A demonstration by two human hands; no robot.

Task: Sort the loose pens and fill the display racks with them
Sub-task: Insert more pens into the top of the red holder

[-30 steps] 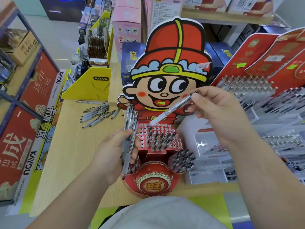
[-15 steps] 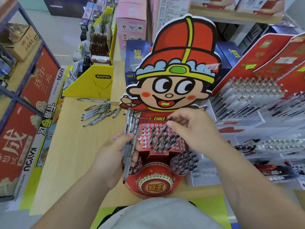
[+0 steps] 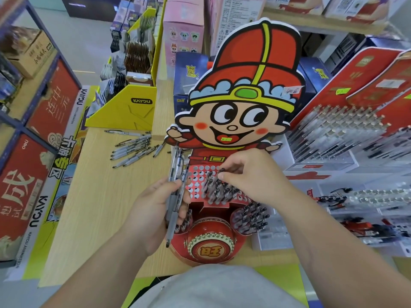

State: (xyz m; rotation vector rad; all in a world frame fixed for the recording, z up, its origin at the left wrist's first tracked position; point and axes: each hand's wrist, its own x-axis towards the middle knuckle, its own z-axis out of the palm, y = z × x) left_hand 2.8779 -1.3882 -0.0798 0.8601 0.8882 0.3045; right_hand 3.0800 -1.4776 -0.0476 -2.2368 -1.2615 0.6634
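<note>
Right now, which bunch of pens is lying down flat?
The loose pile on the wooden table, beyond the left hand. That hand grips its bunch, and pens in the cartoon rack stand in holes.

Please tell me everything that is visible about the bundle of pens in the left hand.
The bundle of pens is a handful of clear-barrelled pens with dark parts, plastic by the look; the count is unclear. The left hand grips it around the middle, thumb across the front. It stands nearly upright, narrow tips down, just left of the red cartoon display rack.
</note>
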